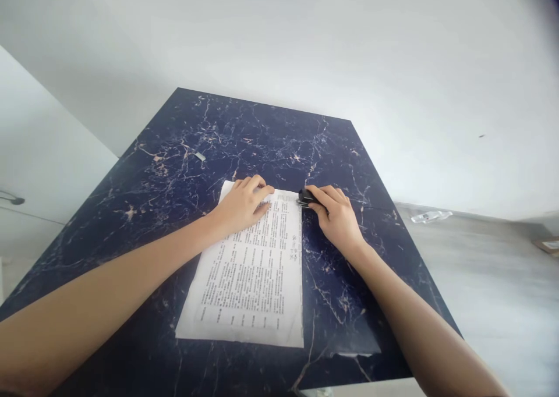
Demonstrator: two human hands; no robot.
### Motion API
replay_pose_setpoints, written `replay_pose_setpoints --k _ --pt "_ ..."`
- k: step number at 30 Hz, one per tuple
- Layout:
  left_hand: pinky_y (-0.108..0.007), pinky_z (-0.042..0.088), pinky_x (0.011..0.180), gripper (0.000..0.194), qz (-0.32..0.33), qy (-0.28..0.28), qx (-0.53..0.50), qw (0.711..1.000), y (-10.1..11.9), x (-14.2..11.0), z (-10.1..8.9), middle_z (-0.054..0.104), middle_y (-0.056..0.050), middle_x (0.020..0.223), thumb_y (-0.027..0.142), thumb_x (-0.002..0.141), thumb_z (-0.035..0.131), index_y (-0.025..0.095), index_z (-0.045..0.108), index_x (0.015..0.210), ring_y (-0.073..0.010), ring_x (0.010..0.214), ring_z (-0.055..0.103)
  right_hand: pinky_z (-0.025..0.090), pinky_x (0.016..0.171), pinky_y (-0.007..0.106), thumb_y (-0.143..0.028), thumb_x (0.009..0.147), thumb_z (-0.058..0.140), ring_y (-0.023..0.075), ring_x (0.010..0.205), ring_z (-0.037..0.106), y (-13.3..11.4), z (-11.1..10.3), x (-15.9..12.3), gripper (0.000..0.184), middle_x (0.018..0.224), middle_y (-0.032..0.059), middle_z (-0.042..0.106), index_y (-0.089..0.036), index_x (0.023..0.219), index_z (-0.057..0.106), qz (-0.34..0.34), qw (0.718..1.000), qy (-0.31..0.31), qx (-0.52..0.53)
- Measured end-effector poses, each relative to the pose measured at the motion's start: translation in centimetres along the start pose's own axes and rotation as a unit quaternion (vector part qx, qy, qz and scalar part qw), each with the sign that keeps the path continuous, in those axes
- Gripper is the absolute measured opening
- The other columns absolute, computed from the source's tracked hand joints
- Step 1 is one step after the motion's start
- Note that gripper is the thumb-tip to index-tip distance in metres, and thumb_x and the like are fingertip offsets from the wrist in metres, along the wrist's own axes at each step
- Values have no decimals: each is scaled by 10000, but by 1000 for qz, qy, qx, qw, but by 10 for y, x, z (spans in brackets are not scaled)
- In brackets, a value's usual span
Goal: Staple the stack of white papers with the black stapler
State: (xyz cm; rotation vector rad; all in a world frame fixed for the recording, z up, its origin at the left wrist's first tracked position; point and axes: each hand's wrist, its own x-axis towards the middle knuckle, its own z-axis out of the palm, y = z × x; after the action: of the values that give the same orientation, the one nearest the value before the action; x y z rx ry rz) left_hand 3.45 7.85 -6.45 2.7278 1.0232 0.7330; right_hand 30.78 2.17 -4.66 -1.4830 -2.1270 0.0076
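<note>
A printed sheet of white paper (251, 275) lies on a dark blue marble-patterned table (183, 152). My left hand (242, 202) rests on the sheet's upper part, with its fingers curled and pressing the paper down. At the sheet's top right corner my right hand (336, 216) is closed over a small black stapler (304, 197). The stapler's front end meets the paper's corner.
A small silvery scrap (200, 156) lies on the table beyond the paper. On the grey floor to the right are a clear plastic item (430, 216) and a flat brown thing (548, 244). White walls surround the table.
</note>
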Motion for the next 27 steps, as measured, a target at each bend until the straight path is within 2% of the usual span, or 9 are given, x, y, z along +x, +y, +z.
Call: replay_pose_setpoints --k 3,6,16,21,24,27 --pt "-497 478 967 280 0 0 -5 1000 -1 0 1 564 -119 1208 267 998 525 211 596 1263 -292 1087 572 484 929 504 -261 1038 461 300 1031 605 5 1 -1 410 1142 79 687 -339 1411 612 25 998 33 39" --pt "-491 483 959 279 1 -1 2 1000 -1 0 1 562 -123 1215 274 1002 530 204 590 1266 -290 1087 573 483 941 520 -258 1025 479 306 1030 612 10 2 0 410 1141 79 695 -341 1400 622 40 998 47 31" --pt "-500 488 989 274 9 2 11 1000 -2 -1 2 566 -127 1221 272 1008 528 195 610 1258 -282 1085 575 502 926 510 -267 1017 513 316 1044 622 21 -3 0 389 1142 89 700 -318 1384 634 74 996 52 2" --pt "-582 438 1063 245 3 29 62 998 3 -2 0 579 -145 1239 267 1003 535 169 682 1173 -331 1174 542 530 928 464 -282 1027 511 299 1043 652 19 -9 1 392 1150 83 712 -300 1401 627 75 997 36 1" --pt "-605 431 1057 231 19 52 90 994 12 -1 -7 598 -147 1207 170 959 542 162 708 1120 -335 1148 552 555 881 431 -322 1020 536 287 1015 683 19 -13 1 393 1159 76 726 -296 1400 632 94 995 35 1" --pt "-513 501 953 312 74 53 83 992 25 -2 -11 636 -135 1095 8 873 498 145 719 1047 -288 1031 587 555 900 434 -371 1003 573 290 1029 700 22 -17 2 398 1205 77 732 -281 1383 647 111 993 36 0"
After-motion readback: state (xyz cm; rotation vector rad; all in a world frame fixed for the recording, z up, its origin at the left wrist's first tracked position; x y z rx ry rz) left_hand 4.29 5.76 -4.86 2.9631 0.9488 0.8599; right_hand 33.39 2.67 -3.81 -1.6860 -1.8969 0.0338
